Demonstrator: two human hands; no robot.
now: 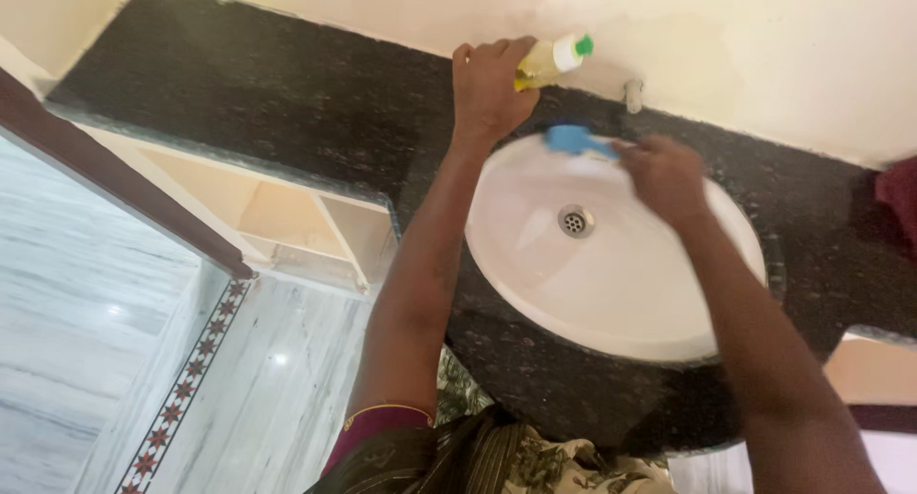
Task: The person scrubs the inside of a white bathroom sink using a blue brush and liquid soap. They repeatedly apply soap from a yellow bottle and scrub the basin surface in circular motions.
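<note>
your left hand [487, 85] wraps the light, probably slippery plastic bottle [546, 62] at its body; your right hand [666, 176] pinches the stiff blue brush [573, 139] over the sink [611, 303].

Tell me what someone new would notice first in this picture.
The white oval basin, set in a dark speckled counter, takes the middle, with its metal drain showing. Above its far rim, the left hand holds a yellow bottle with a green-tipped cap near the wall. The right hand holds a blue brush at the basin's far edge.
</note>
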